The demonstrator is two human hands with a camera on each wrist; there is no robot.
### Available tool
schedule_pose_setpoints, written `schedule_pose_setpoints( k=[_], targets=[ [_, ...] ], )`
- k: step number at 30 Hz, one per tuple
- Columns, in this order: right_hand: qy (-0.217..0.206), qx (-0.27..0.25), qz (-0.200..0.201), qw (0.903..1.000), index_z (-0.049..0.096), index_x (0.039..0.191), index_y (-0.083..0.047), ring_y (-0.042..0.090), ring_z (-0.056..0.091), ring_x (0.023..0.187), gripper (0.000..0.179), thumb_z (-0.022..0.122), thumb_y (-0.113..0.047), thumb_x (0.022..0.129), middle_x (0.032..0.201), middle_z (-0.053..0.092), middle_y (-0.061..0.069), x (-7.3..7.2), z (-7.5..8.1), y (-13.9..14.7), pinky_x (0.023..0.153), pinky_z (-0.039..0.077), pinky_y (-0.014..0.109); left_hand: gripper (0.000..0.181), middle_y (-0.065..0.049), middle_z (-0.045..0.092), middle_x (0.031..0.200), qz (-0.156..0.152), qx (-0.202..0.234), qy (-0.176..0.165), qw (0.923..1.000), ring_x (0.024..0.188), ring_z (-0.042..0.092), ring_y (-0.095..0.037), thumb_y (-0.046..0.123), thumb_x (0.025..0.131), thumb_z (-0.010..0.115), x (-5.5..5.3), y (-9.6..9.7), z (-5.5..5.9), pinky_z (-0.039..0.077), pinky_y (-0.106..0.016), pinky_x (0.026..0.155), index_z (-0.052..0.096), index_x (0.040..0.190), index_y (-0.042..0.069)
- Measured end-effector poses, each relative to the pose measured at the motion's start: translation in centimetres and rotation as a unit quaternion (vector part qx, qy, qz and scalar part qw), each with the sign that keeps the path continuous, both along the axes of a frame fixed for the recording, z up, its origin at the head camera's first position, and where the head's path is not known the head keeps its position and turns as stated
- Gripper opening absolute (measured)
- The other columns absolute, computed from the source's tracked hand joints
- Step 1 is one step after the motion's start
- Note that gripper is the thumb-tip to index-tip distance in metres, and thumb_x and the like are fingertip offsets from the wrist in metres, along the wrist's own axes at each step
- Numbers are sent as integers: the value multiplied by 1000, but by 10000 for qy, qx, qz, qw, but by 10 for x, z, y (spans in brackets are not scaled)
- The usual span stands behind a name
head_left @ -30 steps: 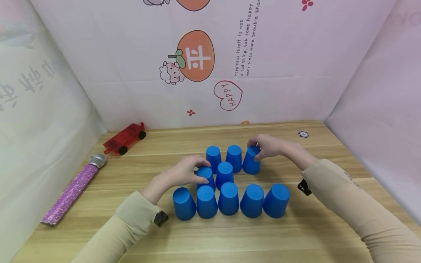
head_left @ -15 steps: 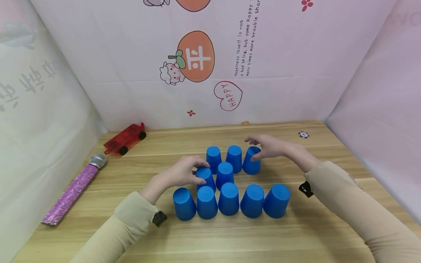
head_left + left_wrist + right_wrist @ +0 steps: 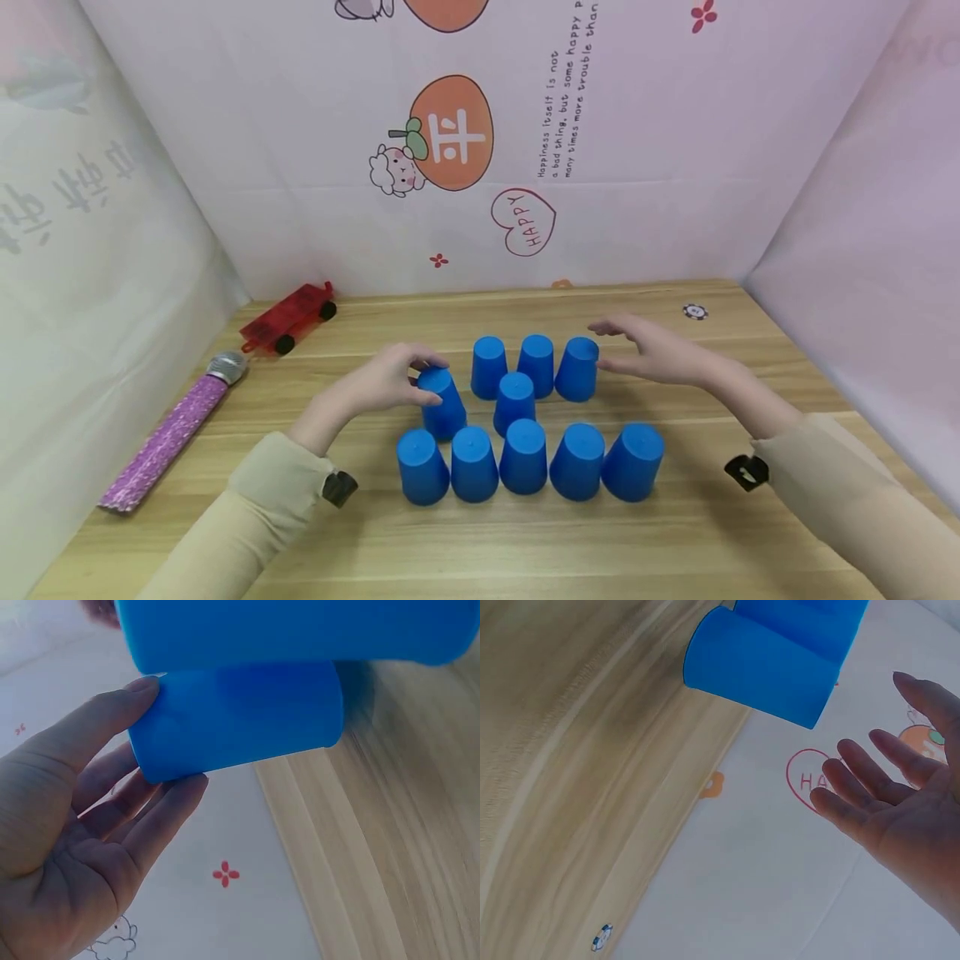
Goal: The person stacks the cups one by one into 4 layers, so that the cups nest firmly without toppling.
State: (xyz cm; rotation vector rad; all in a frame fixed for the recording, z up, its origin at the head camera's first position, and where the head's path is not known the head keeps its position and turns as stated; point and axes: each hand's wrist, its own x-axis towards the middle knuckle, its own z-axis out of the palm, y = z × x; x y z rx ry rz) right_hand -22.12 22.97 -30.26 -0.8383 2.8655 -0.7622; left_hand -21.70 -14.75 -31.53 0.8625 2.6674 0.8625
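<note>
My left hand (image 3: 381, 380) pinches the top of an upside-down blue plastic cup (image 3: 442, 408), which leans slightly. In the left wrist view, thumb and fingertips hold this cup (image 3: 240, 724) near its closed end, while a nearer cup (image 3: 300, 630) covers part of it. My right hand (image 3: 656, 350) holds nothing; its fingers are spread beside the rightmost back cup (image 3: 576, 375). A gap between that hand and the cup (image 3: 761, 667) shows in the right wrist view. Two more cups stand in the back row, and a single cup (image 3: 514, 406) sits in the middle.
Several upside-down blue cups form a front row (image 3: 525, 458) nearest the person. To the left lie a glittery pink microphone (image 3: 172, 433) and a red toy wagon (image 3: 288, 319). A poker chip (image 3: 695, 312) lies at the back right. Printed cloth walls (image 3: 315, 225) enclose the wooden table (image 3: 480, 550).
My left hand has shifted the pinched cup left, away from the middle cup. My right hand has let go of the rightmost back cup and drawn back to the right.
</note>
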Motion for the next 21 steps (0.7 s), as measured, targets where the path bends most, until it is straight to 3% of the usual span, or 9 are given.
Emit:
schedule_pose_setpoints(
  k=[7, 14, 21],
  targets=[
    [134, -457, 115, 9988, 52, 127, -1, 36, 55, 116, 40, 61, -20, 92, 123, 60, 18, 30, 5, 12, 97, 43, 57, 46, -14, 63, 121, 163, -165, 87, 9997, 110, 60, -31, 18, 80, 75, -13, -8, 0, 56, -39, 85, 61, 122, 5],
    [-407, -1019, -104, 9939, 49, 129, 0, 31, 58, 112, 39, 56, -18, 95, 123, 59, 19, 54, -1, 21, 92, 50, 46, 46, -17, 62, 121, 211, -350, 178, 9990, 111, 59, -33, 18, 81, 74, -30, -4, -2, 54, -43, 89, 60, 122, 1],
    [-604, -1227, -167, 9905, 48, 130, -3, -12, 50, 105, 48, 66, -18, 88, 123, 60, 16, 77, -15, 25, 90, 50, 46, 47, -17, 61, 124, 457, -478, 190, 9976, 114, 58, -34, 20, 82, 73, -39, 3, -6, 53, -42, 91, 59, 124, 2]
  ],
)
